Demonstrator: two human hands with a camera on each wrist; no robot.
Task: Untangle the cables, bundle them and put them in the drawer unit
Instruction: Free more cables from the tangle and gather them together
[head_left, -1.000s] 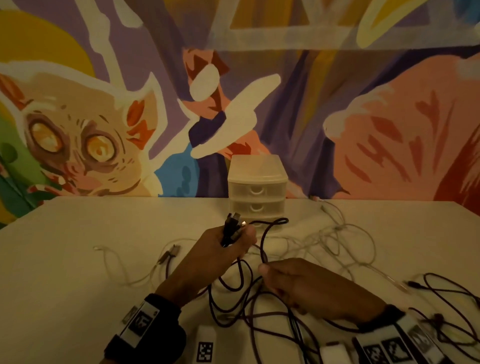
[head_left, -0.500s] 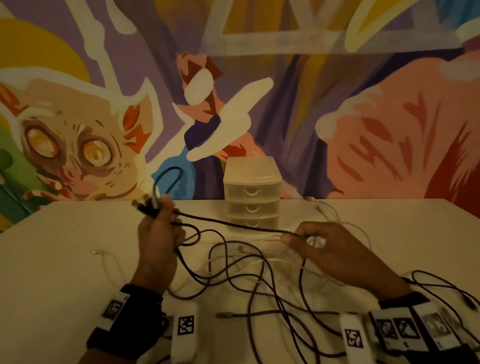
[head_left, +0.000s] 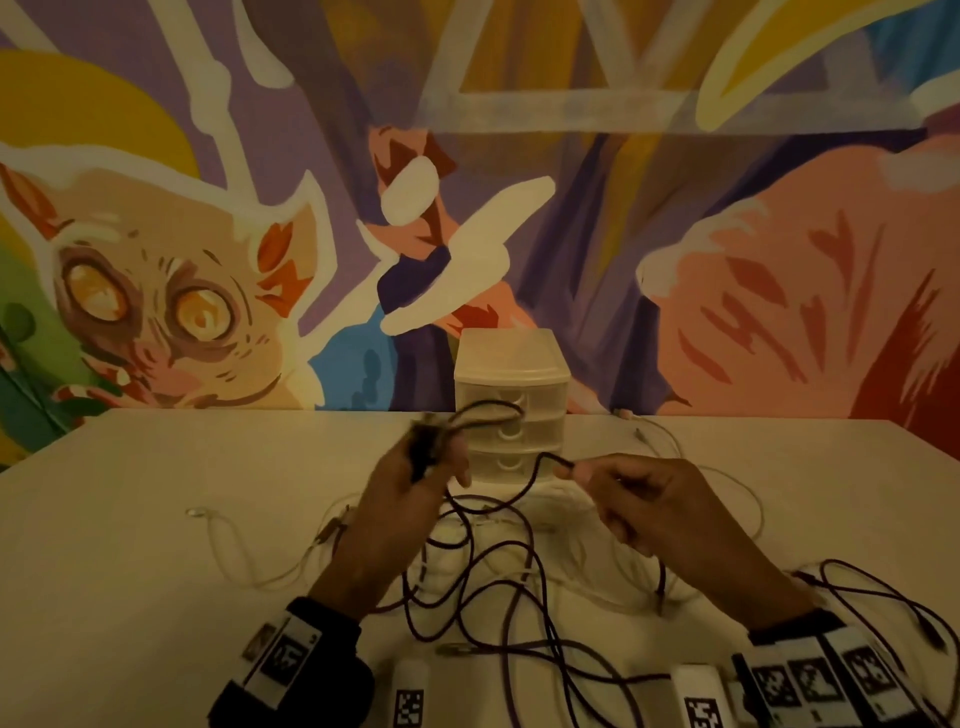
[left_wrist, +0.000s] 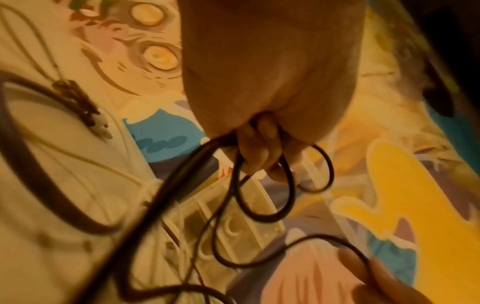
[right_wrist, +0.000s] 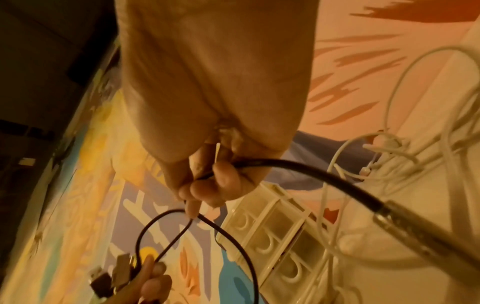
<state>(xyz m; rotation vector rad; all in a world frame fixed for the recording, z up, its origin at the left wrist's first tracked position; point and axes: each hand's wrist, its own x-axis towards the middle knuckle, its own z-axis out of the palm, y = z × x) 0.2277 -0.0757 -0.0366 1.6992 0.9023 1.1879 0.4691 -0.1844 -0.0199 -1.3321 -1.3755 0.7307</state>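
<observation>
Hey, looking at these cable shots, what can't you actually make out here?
- Connector types in the left hand: head view, motion blur and dim light smear the plugs.
- How many dark cables there are: head view, the strands cross and run off the bottom edge.
- Drawer unit contents: frosted fronts, partly behind the cable loop.
- Where the right hand's cable ends: right wrist view, cut by the frame edge.

Dark cable (head_left: 524, 486) between left hand (head_left: 410, 483) and right hand (head_left: 639, 504) (both raised).

My dark cable (head_left: 524, 525) looks smooth and rubbery. The drawer unit (head_left: 509, 410) is see-through, shiny plastic. The table (head_left: 156, 571) looks matt.
</observation>
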